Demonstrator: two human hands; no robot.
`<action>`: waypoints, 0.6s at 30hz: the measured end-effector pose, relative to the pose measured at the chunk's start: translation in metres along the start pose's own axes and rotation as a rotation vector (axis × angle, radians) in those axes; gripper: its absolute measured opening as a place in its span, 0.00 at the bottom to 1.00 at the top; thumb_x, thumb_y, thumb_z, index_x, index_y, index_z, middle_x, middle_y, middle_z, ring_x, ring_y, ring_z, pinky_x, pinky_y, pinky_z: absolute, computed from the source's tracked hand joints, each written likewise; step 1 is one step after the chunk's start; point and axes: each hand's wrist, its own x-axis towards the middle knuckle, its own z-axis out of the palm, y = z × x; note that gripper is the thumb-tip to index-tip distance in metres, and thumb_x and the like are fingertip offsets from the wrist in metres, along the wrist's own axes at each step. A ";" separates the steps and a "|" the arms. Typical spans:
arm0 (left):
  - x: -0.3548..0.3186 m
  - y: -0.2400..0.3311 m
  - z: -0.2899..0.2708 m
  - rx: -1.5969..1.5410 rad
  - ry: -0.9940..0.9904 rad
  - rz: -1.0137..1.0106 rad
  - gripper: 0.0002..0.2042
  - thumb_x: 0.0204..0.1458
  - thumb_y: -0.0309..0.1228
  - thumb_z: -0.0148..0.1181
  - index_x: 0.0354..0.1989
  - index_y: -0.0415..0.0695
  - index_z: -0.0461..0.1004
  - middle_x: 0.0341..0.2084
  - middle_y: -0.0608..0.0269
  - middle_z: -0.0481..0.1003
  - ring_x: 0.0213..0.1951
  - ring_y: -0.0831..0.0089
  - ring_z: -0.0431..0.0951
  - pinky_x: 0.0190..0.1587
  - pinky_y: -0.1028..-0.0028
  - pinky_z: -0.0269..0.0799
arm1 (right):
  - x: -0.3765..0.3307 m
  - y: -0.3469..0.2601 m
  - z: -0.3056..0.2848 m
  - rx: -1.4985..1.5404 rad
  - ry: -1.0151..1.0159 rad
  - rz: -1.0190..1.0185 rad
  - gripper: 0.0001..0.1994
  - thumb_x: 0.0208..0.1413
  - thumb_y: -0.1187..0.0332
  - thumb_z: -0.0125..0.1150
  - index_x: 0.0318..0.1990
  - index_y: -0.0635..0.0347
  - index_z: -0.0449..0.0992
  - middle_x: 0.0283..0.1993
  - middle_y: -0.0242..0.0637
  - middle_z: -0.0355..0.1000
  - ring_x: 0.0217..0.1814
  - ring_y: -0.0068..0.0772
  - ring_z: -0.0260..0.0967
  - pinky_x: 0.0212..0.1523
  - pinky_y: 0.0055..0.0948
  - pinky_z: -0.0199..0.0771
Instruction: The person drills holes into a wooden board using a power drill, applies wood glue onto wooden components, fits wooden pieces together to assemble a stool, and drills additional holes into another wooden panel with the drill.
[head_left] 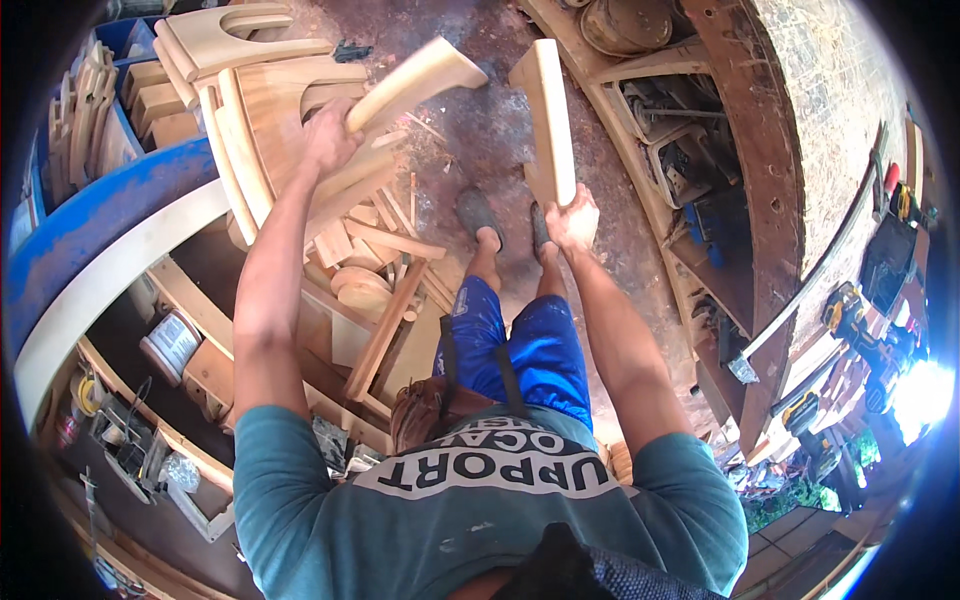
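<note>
My left hand [328, 138] grips the lower end of a curved, light-coloured wooden piece [420, 80] that rises up and to the right. My right hand [574, 220] holds the bottom of a second, straighter wooden piece [549, 115], held upright over the stained floor. The two pieces are apart, with a gap between their upper ends. Both arms reach forward from the lower edge. My feet in dark shoes [478, 212] stand just below the pieces.
A pile of cut wooden parts [280, 90] and offcuts [375, 245] lies at the left beside a blue-and-white curved beam [100, 240]. Shelves with tools [690, 170] line the right, and power tools [855, 320] sit on a bench at far right.
</note>
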 end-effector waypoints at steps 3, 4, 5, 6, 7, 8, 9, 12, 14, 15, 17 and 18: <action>0.002 0.005 -0.009 0.129 -0.060 0.195 0.22 0.44 0.26 0.68 0.51 0.44 0.74 0.47 0.54 0.75 0.55 0.51 0.74 0.58 0.57 0.70 | -0.001 0.002 0.000 0.017 -0.019 0.039 0.20 0.45 0.65 0.69 0.44 0.65 0.73 0.46 0.56 0.75 0.51 0.62 0.73 0.55 0.52 0.74; 0.003 0.007 -0.013 0.189 -0.105 0.223 0.21 0.42 0.23 0.67 0.48 0.45 0.74 0.47 0.56 0.74 0.56 0.53 0.73 0.59 0.57 0.70 | 0.002 0.002 0.001 0.010 -0.021 0.037 0.20 0.46 0.65 0.69 0.45 0.65 0.73 0.47 0.56 0.75 0.51 0.62 0.73 0.55 0.52 0.74; 0.003 0.006 -0.017 0.197 -0.116 0.222 0.21 0.42 0.23 0.67 0.48 0.45 0.74 0.47 0.56 0.74 0.56 0.53 0.73 0.59 0.57 0.70 | 0.000 0.001 0.001 0.003 -0.025 0.042 0.20 0.46 0.64 0.69 0.45 0.65 0.73 0.47 0.56 0.75 0.51 0.62 0.73 0.55 0.52 0.74; 0.004 0.004 -0.021 0.288 -0.136 0.311 0.21 0.42 0.24 0.68 0.47 0.45 0.74 0.47 0.56 0.74 0.56 0.54 0.73 0.59 0.57 0.70 | 0.004 0.001 0.002 -0.025 -0.028 0.043 0.21 0.47 0.64 0.69 0.46 0.65 0.73 0.49 0.55 0.74 0.53 0.60 0.72 0.56 0.51 0.73; 0.005 0.003 -0.025 0.380 -0.157 0.401 0.20 0.41 0.24 0.69 0.46 0.45 0.74 0.48 0.57 0.74 0.55 0.55 0.73 0.60 0.57 0.69 | 0.000 0.001 0.001 -0.016 -0.037 0.053 0.21 0.47 0.64 0.69 0.46 0.65 0.73 0.49 0.55 0.74 0.53 0.60 0.72 0.56 0.51 0.73; 0.002 0.010 -0.034 0.408 -0.217 0.383 0.15 0.45 0.26 0.66 0.44 0.45 0.75 0.47 0.59 0.74 0.56 0.58 0.72 0.61 0.57 0.68 | 0.001 0.000 0.002 -0.032 -0.022 0.040 0.21 0.47 0.64 0.69 0.47 0.65 0.73 0.49 0.54 0.74 0.54 0.60 0.72 0.57 0.51 0.73; 0.003 0.003 -0.036 0.421 -0.223 0.384 0.15 0.45 0.26 0.66 0.44 0.45 0.75 0.47 0.59 0.74 0.56 0.58 0.72 0.61 0.57 0.68 | 0.001 0.000 0.003 -0.047 -0.007 0.027 0.21 0.47 0.64 0.69 0.47 0.64 0.73 0.49 0.53 0.74 0.55 0.59 0.72 0.58 0.50 0.72; 0.007 -0.040 -0.030 0.602 -0.099 0.722 0.09 0.53 0.28 0.54 0.41 0.46 0.75 0.44 0.62 0.73 0.57 0.61 0.71 0.72 0.54 0.59 | 0.002 -0.002 0.003 -0.060 -0.074 0.049 0.21 0.48 0.64 0.67 0.48 0.65 0.73 0.51 0.54 0.74 0.56 0.58 0.71 0.59 0.50 0.72; 0.010 -0.055 -0.022 0.667 -0.134 0.739 0.09 0.52 0.28 0.55 0.42 0.47 0.75 0.45 0.62 0.72 0.57 0.62 0.70 0.74 0.53 0.55 | 0.001 -0.003 0.002 -0.079 -0.098 0.072 0.22 0.48 0.64 0.66 0.49 0.65 0.73 0.51 0.53 0.74 0.57 0.58 0.71 0.60 0.51 0.71; 0.014 -0.054 -0.020 0.719 -0.165 0.761 0.10 0.52 0.28 0.56 0.42 0.48 0.75 0.45 0.63 0.71 0.58 0.63 0.70 0.76 0.51 0.51 | 0.001 0.000 0.004 -0.072 -0.098 0.064 0.22 0.48 0.64 0.66 0.49 0.65 0.73 0.51 0.53 0.74 0.57 0.58 0.71 0.60 0.51 0.71; 0.021 -0.053 -0.017 0.755 -0.220 0.739 0.11 0.52 0.29 0.56 0.44 0.49 0.75 0.46 0.65 0.70 0.60 0.63 0.68 0.77 0.48 0.47 | 0.000 0.002 0.005 -0.054 -0.095 0.093 0.23 0.47 0.64 0.66 0.50 0.65 0.73 0.50 0.53 0.74 0.57 0.58 0.71 0.60 0.51 0.71; 0.023 -0.055 -0.019 0.774 -0.263 0.739 0.11 0.52 0.29 0.56 0.44 0.50 0.75 0.46 0.65 0.69 0.60 0.63 0.68 0.77 0.46 0.46 | -0.001 0.001 0.005 -0.057 -0.112 0.107 0.24 0.47 0.64 0.66 0.52 0.65 0.73 0.50 0.53 0.74 0.57 0.58 0.70 0.60 0.51 0.70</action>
